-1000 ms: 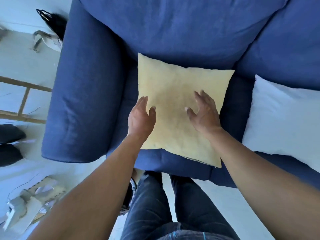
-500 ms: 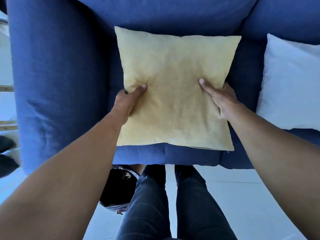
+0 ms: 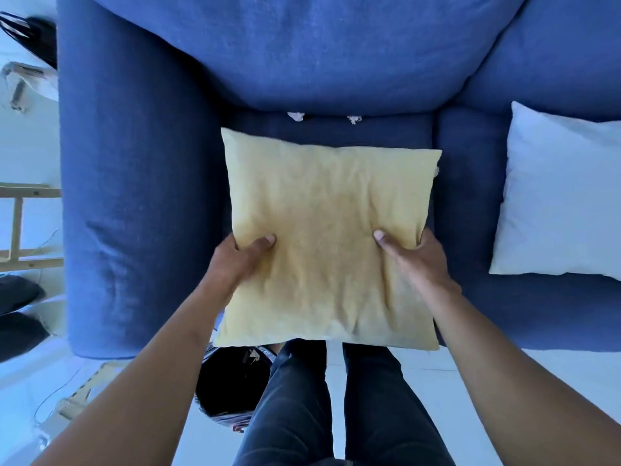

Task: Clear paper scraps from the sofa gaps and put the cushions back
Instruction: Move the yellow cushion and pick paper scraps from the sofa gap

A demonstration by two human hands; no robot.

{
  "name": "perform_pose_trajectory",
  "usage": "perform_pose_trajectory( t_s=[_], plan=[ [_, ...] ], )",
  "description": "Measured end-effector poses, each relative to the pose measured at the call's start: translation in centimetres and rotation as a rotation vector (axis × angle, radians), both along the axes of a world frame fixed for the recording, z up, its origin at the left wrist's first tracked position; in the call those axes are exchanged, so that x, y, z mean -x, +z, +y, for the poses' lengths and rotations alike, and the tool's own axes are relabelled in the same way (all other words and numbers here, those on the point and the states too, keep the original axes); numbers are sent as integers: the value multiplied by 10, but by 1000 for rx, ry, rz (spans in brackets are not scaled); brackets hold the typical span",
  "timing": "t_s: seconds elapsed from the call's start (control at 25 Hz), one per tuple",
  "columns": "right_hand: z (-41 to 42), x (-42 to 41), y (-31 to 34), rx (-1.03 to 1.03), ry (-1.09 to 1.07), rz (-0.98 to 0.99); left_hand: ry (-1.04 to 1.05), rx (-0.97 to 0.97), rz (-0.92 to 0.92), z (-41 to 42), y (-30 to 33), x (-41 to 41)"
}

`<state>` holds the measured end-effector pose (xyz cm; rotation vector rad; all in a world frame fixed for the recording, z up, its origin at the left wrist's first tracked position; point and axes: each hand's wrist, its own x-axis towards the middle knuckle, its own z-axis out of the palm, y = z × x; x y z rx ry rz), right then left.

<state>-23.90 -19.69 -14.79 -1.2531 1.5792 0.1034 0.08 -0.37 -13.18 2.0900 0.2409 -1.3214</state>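
While both hands, left hand [image 3: 240,260] and right hand [image 3: 415,258], grip the yellow cushion [image 3: 327,230], lift it clear, exposing paper scraps [image 3: 296,116] at the sofa gap [image 3: 386,114]

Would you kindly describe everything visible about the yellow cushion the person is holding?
The yellow cushion is square, pale mustard, in a soft, slightly wrinkled fabric with a darker patch toward its middle. The left hand and right hand pinch its side edges, thumbs on top, the other fingers hidden beneath. It lies roughly flat over the blue sofa seat, its near edge overhanging the seat front above the person's legs. Whether it rests on the seat cannot be told.
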Motion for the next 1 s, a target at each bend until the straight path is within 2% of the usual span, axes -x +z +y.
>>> perform_pose_trajectory(
  t_s=[0.08,0.12,0.2,0.28,0.36,0.48,0.64,0.76,0.84,0.92,1.0],
  plan=[
    [0,-1,-14,-35,41,64,-4,-66,41,-2,-16,2],
    [-2,-3,-17,-24,57,71,-41,-118,-10,-7,-18,1],
    [-11,-12,-20,88,100,72,-240,-225,-282,-26,-16,-4],
    [-23,-30,-17,278,175,71,-387,-136,-591,-54,-6,-9],
    [-41,-56,-19,506,241,29,-421,34,-702,-92,-8,-21],
    [-74,-104,-35,654,360,-64,-409,122,-614,-155,-31,-45],
    [-107,-155,-76,558,525,-127,-410,4,-584,-211,-97,-77],
    [-114,-162,-104,493,473,-81,-366,-106,-600,-229,-154,-92],
    [-112,-158,-124,498,398,-101,-250,-117,-603,-239,-185,-96],
    [-110,-154,-143,535,376,-150,-132,-130,-618,-246,-206,-97],
    [-109,-150,-158,535,337,-176,-108,-151,-659,-252,-218,-99]
  ],
)
